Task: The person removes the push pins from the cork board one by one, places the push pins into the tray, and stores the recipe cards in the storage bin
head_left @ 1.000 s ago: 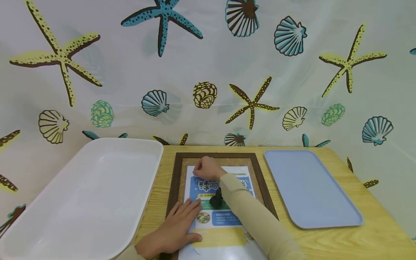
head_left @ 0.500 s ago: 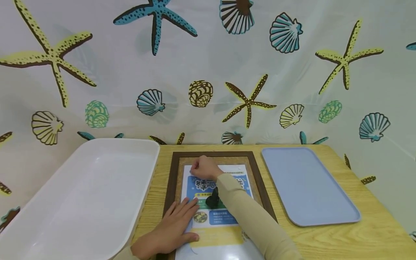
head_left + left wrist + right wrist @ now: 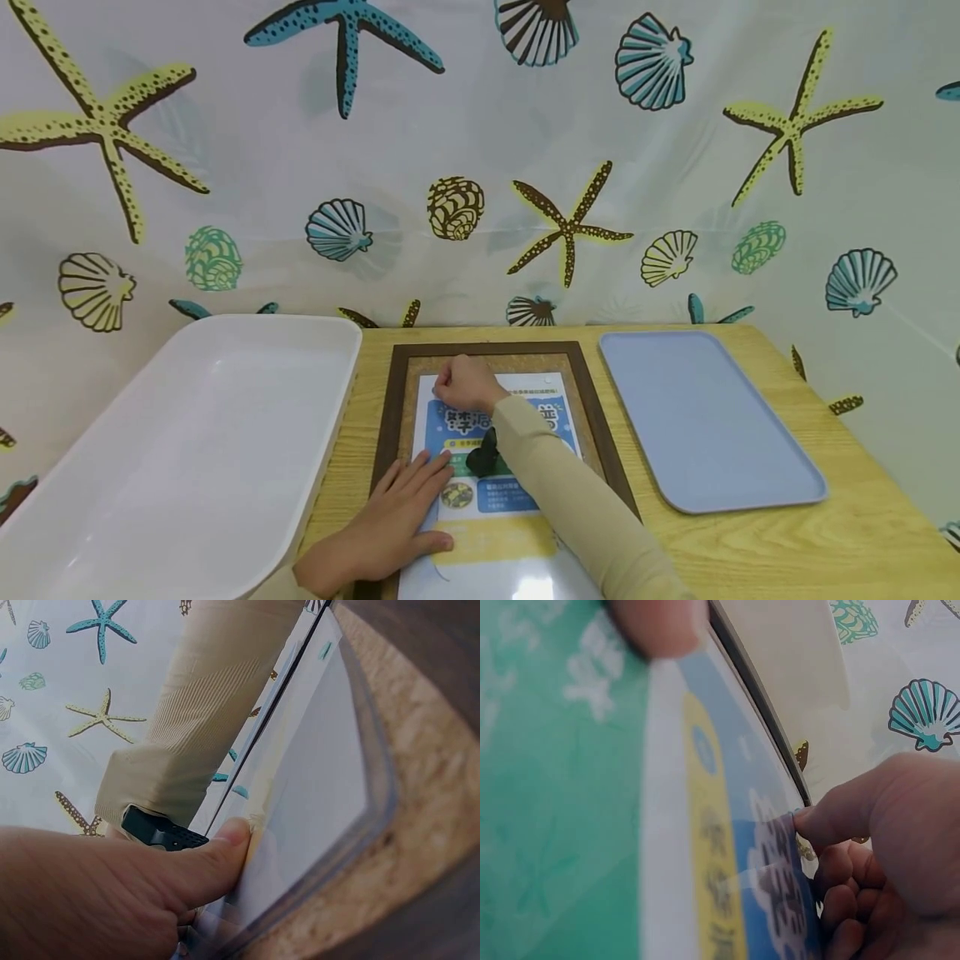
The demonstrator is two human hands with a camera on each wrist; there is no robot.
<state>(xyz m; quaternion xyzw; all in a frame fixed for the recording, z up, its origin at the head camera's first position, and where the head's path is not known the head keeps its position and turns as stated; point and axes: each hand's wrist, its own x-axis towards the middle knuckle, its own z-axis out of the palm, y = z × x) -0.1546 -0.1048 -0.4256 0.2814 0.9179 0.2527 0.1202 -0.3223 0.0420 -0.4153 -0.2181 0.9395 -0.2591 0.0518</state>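
A glossy printed poster (image 3: 495,546) with a clear margin lies on a dark-framed corkboard (image 3: 521,362). My left hand (image 3: 393,525) rests flat on the poster's left side, fingers spread; its thumb (image 3: 225,844) touches the surface. At the poster's upper left corner is my right hand (image 3: 467,383). Its fingers are curled, and the thumb (image 3: 840,810) presses the corner by a tiny bluish bit (image 3: 793,816), mostly hidden and too small to identify. A small pale pin-like dot (image 3: 547,381) marks the upper right corner. A teal mark (image 3: 324,650) sits near another corner.
A large white tray (image 3: 348,392) stands left of the board. To its right lies a flat light-blue tray (image 3: 705,417) on the wooden table (image 3: 757,550). Behind hangs a shell-and-starfish curtain (image 3: 465,108). A black wrist camera (image 3: 483,457) is on the right wrist.
Both hands keep their places on the poster. The head view has shifted slightly, so the whole scene sits a little farther left and higher.
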